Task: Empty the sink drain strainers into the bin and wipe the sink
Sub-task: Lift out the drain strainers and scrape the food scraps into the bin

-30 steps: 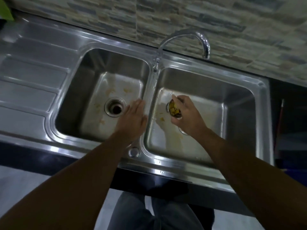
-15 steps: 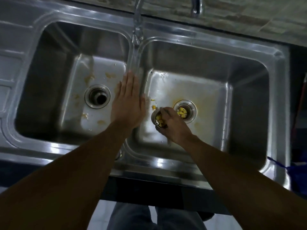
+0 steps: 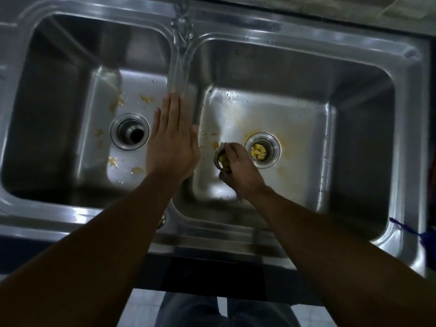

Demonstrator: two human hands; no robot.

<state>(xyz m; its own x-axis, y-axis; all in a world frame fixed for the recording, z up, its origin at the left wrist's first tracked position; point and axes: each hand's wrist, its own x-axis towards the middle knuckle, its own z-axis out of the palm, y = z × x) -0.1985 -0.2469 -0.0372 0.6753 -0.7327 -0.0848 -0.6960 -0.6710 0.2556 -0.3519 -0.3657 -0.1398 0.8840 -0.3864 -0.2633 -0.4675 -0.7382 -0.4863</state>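
Note:
A steel double sink [image 3: 236, 223] fills the view. My right hand [image 3: 238, 168] is shut on a small metal drain strainer [image 3: 221, 160] full of yellow food scraps, held low in the right basin, just left of its drain [image 3: 262, 149]. Yellow scraps still lie inside that drain. My left hand [image 3: 171, 142] lies flat and open, fingers together, on the divider between the basins. The left basin's drain [image 3: 130, 133] stands open and dark, with yellowish smears and scraps around it.
The tap's base [image 3: 181, 24] rises at the back of the divider. A blue cord [image 3: 405, 228] hangs over the sink's right rim. My legs and a tiled floor show below the counter's front edge [image 3: 212, 270].
The view has tilted down and closer over the sink. My right hand has carried the strainer left, off the right drain, which now shows. My left hand has slid forward along the divider.

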